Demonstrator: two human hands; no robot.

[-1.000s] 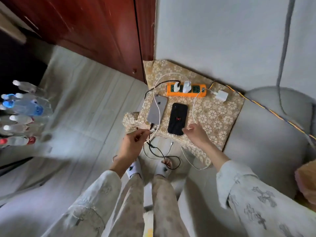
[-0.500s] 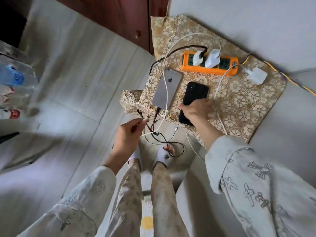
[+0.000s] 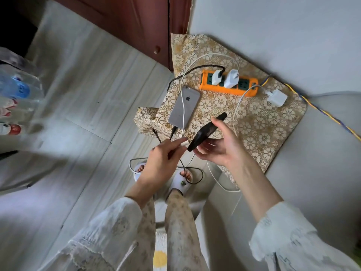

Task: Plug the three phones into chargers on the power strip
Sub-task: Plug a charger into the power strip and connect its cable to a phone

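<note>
- The right hand (image 3: 220,147) is clasping a black phone (image 3: 205,133), holding it tilted on edge above the near rim of a worktop (image 3: 273,126) draped in a gold floral cloth.
- The left hand (image 3: 164,161) is pinching the plug end of a white cable (image 3: 182,106) between thumb and fingertips, the connector sitting just beside the lower end of the black phone.
- A silver phone (image 3: 184,107) is lying face down on the cloth, the white cable crossing its back and a dark cable (image 3: 195,68) running to its lower end.
- An orange power strip (image 3: 228,85) is resting near the wall with two white chargers (image 3: 224,79) plugged in side by side.
- A third white charger (image 3: 277,97) is lying loose on the cloth just beside the strip's right end, its cable trailing off the worktop's edge.
- Slack cable is looping on the floor around the person's slippered feet (image 3: 181,182).
</note>
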